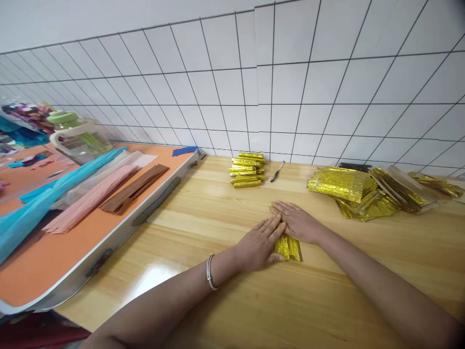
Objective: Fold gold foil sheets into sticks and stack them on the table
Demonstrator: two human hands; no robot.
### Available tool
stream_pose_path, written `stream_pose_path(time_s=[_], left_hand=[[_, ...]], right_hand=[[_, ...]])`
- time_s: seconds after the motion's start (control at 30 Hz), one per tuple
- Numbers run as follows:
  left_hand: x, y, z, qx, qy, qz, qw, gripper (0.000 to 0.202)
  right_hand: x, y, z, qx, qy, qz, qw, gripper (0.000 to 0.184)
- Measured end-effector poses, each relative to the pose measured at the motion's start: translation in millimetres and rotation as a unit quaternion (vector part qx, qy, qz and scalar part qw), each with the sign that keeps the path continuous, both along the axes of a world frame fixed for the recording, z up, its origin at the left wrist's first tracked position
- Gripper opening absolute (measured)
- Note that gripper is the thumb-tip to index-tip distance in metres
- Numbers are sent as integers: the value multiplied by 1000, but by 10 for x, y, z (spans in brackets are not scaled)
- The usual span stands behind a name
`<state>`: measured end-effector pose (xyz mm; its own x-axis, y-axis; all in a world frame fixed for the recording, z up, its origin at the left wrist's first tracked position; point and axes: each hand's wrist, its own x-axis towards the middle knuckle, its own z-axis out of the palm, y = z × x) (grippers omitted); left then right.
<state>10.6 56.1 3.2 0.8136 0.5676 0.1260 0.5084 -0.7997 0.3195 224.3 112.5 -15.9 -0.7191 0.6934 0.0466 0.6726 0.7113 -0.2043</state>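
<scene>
A folded piece of gold foil (288, 248) lies on the wooden table, partly covered by both hands. My left hand (259, 242), with a silver bangle at its wrist, lies flat over the foil's left side, its fingers stretched out. Pressed flat on the upper part of the foil is my right hand (296, 220), fingers extended, touching the left fingertips. Beyond them a stack of narrow folded gold foil strips (247, 170) sits near the wall, with a pen (278, 171) to its right.
To the right lies a pile of gold foil packets (337, 184) with clear plastic. On the left, an orange-topped table (83, 242) carries blue, pink and brown crepe paper (136, 186) and a basket (82, 145) with a green-lidded bottle (65, 119). A tiled wall (218, 87) stands behind.
</scene>
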Motion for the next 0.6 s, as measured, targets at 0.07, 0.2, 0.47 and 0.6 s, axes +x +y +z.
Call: stream_pose_path(time_s=[0.07,0.2,0.47,0.6], left_hand=[[18,12,-59,9,21,-5,1000,84],[1,-10,-33,23,33,-21,999,77],[-7,3,16,32,20,-41,998,59],[-3,3,19,36,14,-40,998,58]], right_hand=[[-3,5,-15,-3,0,4,1000,62],[8,22,-38,-9,-1,5,1000,60],[59,88,21,-13,-11,37,999,56],[92,138,22,-10,-13,50,999,54]])
